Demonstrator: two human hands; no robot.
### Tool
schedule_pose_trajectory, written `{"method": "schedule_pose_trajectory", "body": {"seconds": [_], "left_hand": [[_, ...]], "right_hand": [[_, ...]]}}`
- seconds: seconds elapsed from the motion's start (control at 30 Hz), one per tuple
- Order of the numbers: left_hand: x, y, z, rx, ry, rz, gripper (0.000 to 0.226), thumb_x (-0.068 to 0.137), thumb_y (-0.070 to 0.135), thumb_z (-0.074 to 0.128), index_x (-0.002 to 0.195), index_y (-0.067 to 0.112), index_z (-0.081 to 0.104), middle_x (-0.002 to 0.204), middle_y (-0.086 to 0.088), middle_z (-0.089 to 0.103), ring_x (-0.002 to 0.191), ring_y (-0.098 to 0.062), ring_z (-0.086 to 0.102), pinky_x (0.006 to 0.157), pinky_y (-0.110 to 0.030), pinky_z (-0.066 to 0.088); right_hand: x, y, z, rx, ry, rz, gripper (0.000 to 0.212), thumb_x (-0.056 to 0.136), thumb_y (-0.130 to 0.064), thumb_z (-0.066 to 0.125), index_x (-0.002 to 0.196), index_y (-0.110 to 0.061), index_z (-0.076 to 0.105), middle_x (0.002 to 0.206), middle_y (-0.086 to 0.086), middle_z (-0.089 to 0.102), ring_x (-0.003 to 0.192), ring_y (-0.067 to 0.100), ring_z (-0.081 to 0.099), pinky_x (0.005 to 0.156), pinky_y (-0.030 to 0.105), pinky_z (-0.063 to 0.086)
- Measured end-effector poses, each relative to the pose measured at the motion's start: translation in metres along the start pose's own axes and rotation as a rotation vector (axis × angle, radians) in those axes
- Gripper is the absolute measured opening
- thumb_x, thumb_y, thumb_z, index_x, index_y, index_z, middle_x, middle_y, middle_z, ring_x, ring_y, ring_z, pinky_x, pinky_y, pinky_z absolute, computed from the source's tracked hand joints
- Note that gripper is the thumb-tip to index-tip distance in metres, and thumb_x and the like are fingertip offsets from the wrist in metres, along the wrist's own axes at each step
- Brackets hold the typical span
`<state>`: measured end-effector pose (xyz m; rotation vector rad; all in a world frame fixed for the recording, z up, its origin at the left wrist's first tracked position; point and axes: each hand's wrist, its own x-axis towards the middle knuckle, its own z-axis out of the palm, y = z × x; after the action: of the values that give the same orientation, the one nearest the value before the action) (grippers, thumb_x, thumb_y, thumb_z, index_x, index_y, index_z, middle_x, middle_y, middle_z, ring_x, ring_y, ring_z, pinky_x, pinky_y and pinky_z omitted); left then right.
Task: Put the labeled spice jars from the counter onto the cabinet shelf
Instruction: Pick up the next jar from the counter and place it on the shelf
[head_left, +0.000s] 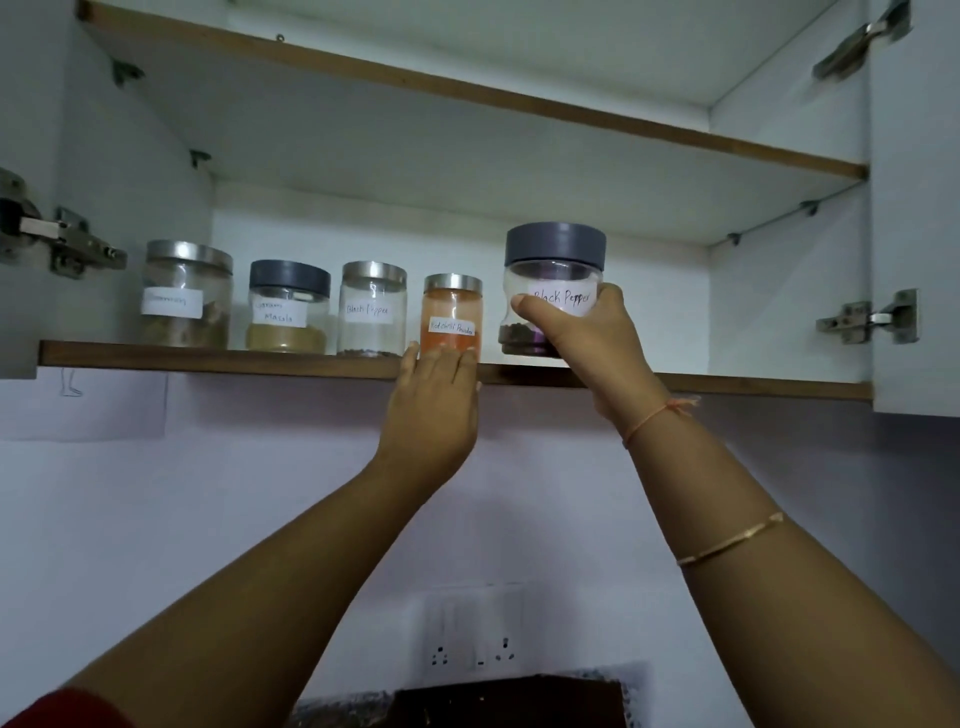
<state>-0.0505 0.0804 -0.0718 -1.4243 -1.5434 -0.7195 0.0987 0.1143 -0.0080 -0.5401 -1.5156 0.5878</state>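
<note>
Pepper jar (555, 260): grey-lidded, at shelf (208, 359) edge, 3 o'clock of chilli powder jar (451, 306).
Right grip (582, 338): my fingers wrapped round Pepper jar.
Left grip (434, 405): released, straight fingers touching chilli powder jar's base.

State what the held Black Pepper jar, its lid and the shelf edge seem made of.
Black Pepper jar: clear, likely plastic; see-through waisted wall shows peppercorns. Its lid: matte grey, probably plastic; dull, no glare. Shelf edge: brown wood-look banding, perhaps laminate on white board.
</note>
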Motion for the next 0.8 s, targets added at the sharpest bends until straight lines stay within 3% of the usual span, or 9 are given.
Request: {"method": "schedule_pose_trajectory", "body": {"seconds": [0.07,0.17,0.33,0.5,0.6,0.73,0.8], "left_hand": [[0.001,-0.005,0.004,-0.049,0.083,0.027,0.035,0.097,0.020,0.042,0.127,0.007,0.053,0.122,-0.014,0.060,0.116,-0.029,0.053,0.112,-0.044,0.024],[0.004,-0.006,0.011,-0.106,0.210,0.022,0.023,0.093,0.015,0.051,0.110,0.005,0.064,0.103,-0.014,0.068,0.098,-0.032,0.062,0.097,-0.044,0.040],[0.006,-0.008,0.026,-0.093,0.305,0.005,0.022,0.095,0.020,0.049,0.104,0.007,0.064,0.097,-0.011,0.066,0.092,-0.029,0.060,0.089,-0.042,0.042],[0.009,-0.005,0.040,-0.061,0.450,-0.034,0.026,0.095,0.021,0.042,0.095,0.008,0.064,0.089,-0.010,0.062,0.087,-0.029,0.057,0.090,-0.041,0.041],[0.011,-0.004,0.048,-0.027,0.515,-0.039,0.025,0.092,0.021,0.043,0.094,0.007,0.064,0.089,-0.011,0.063,0.088,-0.030,0.059,0.091,-0.042,0.042],[0.015,-0.005,0.056,0.035,0.598,-0.018,0.024,0.089,0.021,0.045,0.092,0.007,0.064,0.088,-0.012,0.063,0.086,-0.031,0.061,0.093,-0.039,0.034],[0.016,-0.007,0.058,0.063,0.635,-0.007,0.023,0.088,0.021,0.045,0.091,0.007,0.064,0.087,-0.012,0.064,0.085,-0.032,0.061,0.092,-0.039,0.032]], "right_hand": [[0.013,0.006,0.003,-0.036,0.009,0.007,0.070,0.068,-0.043,0.077,0.121,-0.013,0.044,0.103,0.000,0.060,0.092,0.016,0.062,0.066,0.025,0.050],[0.028,0.016,0.007,-0.115,0.004,0.025,0.071,0.066,-0.046,0.077,0.120,-0.013,0.044,0.102,-0.002,0.059,0.085,0.012,0.058,0.060,0.022,0.043],[0.048,0.033,0.013,-0.267,-0.056,0.055,0.080,0.064,-0.050,0.077,0.124,-0.011,0.041,0.102,-0.003,0.054,0.089,0.016,0.055,0.069,0.027,0.042],[0.070,0.039,0.019,-0.257,-0.158,0.175,0.089,0.064,-0.039,0.084,0.130,-0.010,0.031,0.113,0.004,0.053,0.102,0.021,0.055,0.080,0.032,0.049],[0.085,0.038,0.024,-0.256,-0.235,0.254,0.093,0.064,-0.029,0.086,0.135,-0.008,0.030,0.117,0.007,0.051,0.102,0.022,0.052,0.070,0.027,0.044],[0.106,0.042,0.032,-0.299,-0.304,0.340,0.097,0.063,-0.028,0.087,0.140,-0.006,0.033,0.136,0.013,0.047,0.127,0.028,0.045,0.105,0.039,0.041],[0.112,0.047,0.036,-0.335,-0.321,0.344,0.095,0.065,-0.031,0.086,0.140,-0.006,0.033,0.138,0.013,0.045,0.130,0.028,0.042,0.109,0.040,0.037]]}}
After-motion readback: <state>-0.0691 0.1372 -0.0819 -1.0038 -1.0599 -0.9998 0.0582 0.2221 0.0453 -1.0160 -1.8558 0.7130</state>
